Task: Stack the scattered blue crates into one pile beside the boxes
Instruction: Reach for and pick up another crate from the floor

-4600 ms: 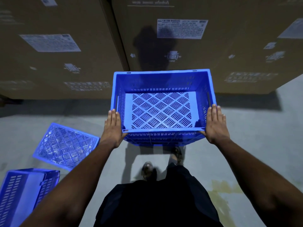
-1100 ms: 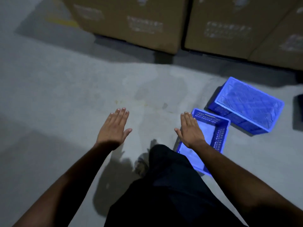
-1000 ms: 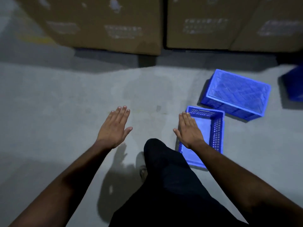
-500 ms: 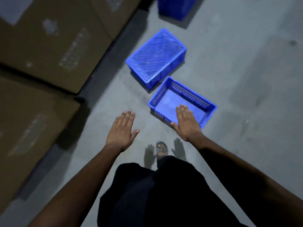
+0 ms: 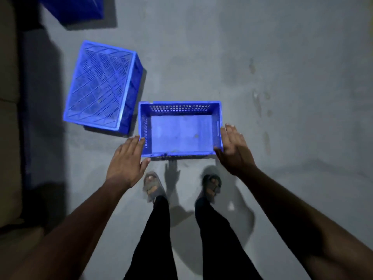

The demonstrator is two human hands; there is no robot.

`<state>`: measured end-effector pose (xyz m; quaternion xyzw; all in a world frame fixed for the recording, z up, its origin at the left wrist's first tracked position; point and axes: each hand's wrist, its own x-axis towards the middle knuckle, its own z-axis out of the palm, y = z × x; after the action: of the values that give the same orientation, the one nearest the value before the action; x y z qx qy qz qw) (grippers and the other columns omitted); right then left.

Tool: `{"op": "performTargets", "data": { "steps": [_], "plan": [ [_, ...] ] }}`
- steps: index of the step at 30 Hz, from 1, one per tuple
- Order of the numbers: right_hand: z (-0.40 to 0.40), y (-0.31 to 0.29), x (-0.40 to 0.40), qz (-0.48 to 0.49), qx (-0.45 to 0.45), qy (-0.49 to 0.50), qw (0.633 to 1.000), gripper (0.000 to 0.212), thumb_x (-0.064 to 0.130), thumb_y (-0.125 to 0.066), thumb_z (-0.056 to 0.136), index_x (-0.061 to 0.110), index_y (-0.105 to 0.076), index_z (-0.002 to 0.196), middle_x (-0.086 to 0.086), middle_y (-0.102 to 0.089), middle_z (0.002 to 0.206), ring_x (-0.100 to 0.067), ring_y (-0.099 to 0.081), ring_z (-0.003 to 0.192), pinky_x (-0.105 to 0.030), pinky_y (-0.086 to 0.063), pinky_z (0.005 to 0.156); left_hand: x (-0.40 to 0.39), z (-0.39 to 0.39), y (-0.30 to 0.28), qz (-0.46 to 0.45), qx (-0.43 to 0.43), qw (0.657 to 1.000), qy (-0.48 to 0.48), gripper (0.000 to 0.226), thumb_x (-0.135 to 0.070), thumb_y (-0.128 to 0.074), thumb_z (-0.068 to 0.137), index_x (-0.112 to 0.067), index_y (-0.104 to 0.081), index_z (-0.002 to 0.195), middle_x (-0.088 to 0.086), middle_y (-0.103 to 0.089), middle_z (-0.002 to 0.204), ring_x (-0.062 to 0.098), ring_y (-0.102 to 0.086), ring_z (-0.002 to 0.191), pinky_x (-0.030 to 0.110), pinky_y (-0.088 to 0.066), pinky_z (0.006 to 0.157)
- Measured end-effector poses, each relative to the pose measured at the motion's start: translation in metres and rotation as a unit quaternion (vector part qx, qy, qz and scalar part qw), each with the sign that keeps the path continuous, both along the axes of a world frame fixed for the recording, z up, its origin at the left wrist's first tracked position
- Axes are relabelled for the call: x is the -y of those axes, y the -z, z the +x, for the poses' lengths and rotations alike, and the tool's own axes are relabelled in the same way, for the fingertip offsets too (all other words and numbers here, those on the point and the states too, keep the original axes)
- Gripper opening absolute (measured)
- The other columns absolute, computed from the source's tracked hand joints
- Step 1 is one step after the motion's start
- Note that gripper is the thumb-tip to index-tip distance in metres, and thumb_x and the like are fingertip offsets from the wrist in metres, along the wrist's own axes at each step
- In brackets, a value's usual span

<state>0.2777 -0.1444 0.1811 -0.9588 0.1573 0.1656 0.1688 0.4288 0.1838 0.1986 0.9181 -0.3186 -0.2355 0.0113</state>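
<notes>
- Crate of dark blue plastic (image 5: 78, 9), cut off by the top edge of the view; cardboard boxes (image 5: 8, 118) at the left edge lie in shadow, hard to make out.
- Half a second ago the upright blue slotted plastic crate (image 5: 180, 128) lay askew ahead; now it sits square before the sandalled feet (image 5: 152, 185) on the grey concrete floor (image 5: 282, 77).
- Upturned blue lattice-bottomed crate (image 5: 101, 85) lies just beside it, to its left.
- Left hand (image 5: 126, 162), fingers straight, reaches its left wall; right hand (image 5: 235, 149), released, flanks its right wall. Contact cannot be told.
</notes>
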Motion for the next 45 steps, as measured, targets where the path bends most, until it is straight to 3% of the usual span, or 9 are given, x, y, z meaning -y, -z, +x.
{"op": "performTargets", "data": {
  "steps": [8, 12, 18, 21, 23, 26, 32, 38, 45],
  "plan": [
    [0.050, 0.232, 0.048, 0.001, 0.035, 0.069, 0.997, 0.079, 0.056, -0.030, 0.094, -0.004, -0.031, 0.144, -0.030, -0.036, 0.147, -0.043, -0.031, 0.140, -0.050, -0.030, 0.114, 0.033, 0.066, 0.240, -0.079, 0.013, 0.994, -0.074, 0.069, -0.047, -0.037, 0.097, -0.004, -0.028, 0.150, 0.018, -0.031, 0.156, 0.033, -0.027, 0.144, 0.043, -0.022, 0.119],
    [0.041, 0.345, 0.078, 0.012, 0.041, 0.077, 0.996, 0.086, 0.062, -0.024, 0.096, -0.008, -0.027, 0.146, -0.033, -0.032, 0.150, -0.045, -0.027, 0.142, -0.053, -0.025, 0.116, 0.034, 0.097, 0.359, -0.096, -0.014, 0.979, -0.181, 0.078, -0.059, -0.032, 0.093, 0.002, -0.035, 0.141, 0.030, -0.045, 0.139, 0.046, -0.043, 0.127, 0.055, -0.034, 0.108],
    [0.031, 0.402, 0.092, 0.138, 0.050, 0.204, 0.968, 0.093, 0.066, -0.038, 0.091, -0.005, -0.018, 0.148, -0.029, -0.031, 0.150, -0.039, -0.031, 0.140, -0.050, -0.029, 0.114, 0.029, 0.106, 0.404, -0.149, -0.013, 0.955, -0.256, 0.069, -0.053, -0.036, 0.094, 0.000, -0.034, 0.139, 0.029, -0.044, 0.138, 0.046, -0.043, 0.125, 0.051, -0.035, 0.107],
    [0.048, 0.402, 0.096, 0.196, 0.079, 0.330, 0.920, 0.064, 0.058, -0.044, 0.093, 0.010, -0.040, 0.134, -0.015, -0.060, 0.125, -0.033, -0.057, 0.113, -0.038, -0.045, 0.093, 0.028, 0.117, 0.404, -0.195, -0.090, 0.904, -0.369, 0.058, -0.054, -0.038, 0.099, -0.010, -0.042, 0.135, 0.022, -0.053, 0.132, 0.039, -0.055, 0.116, 0.044, -0.046, 0.096],
    [0.062, 0.400, 0.103, 0.270, 0.076, 0.456, 0.845, 0.057, 0.066, -0.042, 0.087, 0.016, -0.057, 0.111, -0.008, -0.068, 0.099, -0.029, -0.065, 0.088, -0.043, -0.052, 0.084, 0.034, 0.127, 0.403, -0.249, -0.179, 0.812, -0.497, 0.049, -0.053, -0.036, 0.101, -0.009, -0.055, 0.111, 0.020, -0.062, 0.101, 0.024, -0.067, 0.076, 0.033, -0.053, 0.068],
    [0.070, 0.397, 0.122, 0.398, 0.059, 0.534, 0.744, 0.072, 0.073, -0.040, 0.081, 0.006, -0.065, 0.090, -0.015, -0.063, 0.079, -0.030, -0.058, 0.066, -0.042, -0.052, 0.069, 0.032, 0.147, 0.399, -0.281, -0.272, 0.701, -0.596, 0.060, -0.061, -0.030, 0.098, -0.012, -0.062, 0.104, 0.004, -0.069, 0.069, 0.012, -0.064, 0.055, 0.033, -0.053, 0.062],
    [0.061, 0.345, 0.136, 0.563, 0.015, 0.502, 0.657, 0.066, 0.078, -0.028, 0.086, 0.017, -0.043, 0.066, -0.003, -0.036, 0.056, -0.018, -0.033, 0.047, -0.029, -0.026, 0.051, 0.019, 0.152, 0.351, -0.317, -0.419, 0.641, -0.559, 0.079, -0.084, -0.030, 0.075, -0.012, -0.061, 0.091, -0.001, -0.057, 0.060, 0.014, -0.051, 0.047, 0.017, -0.044, 0.047],
    [0.050, 0.205, 0.138, 0.542, -0.026, 0.503, 0.673, 0.076, 0.086, -0.023, 0.081, 0.016, -0.044, 0.060, -0.001, -0.034, 0.050, -0.016, -0.027, 0.043, -0.027, -0.018, 0.043, 0.014, 0.144, 0.223, -0.314, -0.492, 0.580, -0.568, 0.084, -0.091, -0.036, 0.064, -0.013, -0.060, 0.082, -0.001, -0.045, 0.055, 0.014, -0.035, 0.042, 0.019, -0.034, 0.043],
    [0.005, -0.001, 0.112, 0.559, -0.046, 0.515, 0.649, 0.071, 0.090, -0.025, 0.077, 0.022, -0.025, 0.057, 0.003, -0.017, 0.043, -0.015, -0.013, 0.036, -0.025, -0.008, 0.041, 0.009, 0.127, 0.024, -0.307, -0.542, 0.576, -0.530, 0.074, -0.089, -0.031, 0.078, -0.020, -0.045, 0.055, -0.002, -0.009, 0.056, 0.012, -0.008, 0.045, 0.023, -0.013, 0.045]
  ]
}}
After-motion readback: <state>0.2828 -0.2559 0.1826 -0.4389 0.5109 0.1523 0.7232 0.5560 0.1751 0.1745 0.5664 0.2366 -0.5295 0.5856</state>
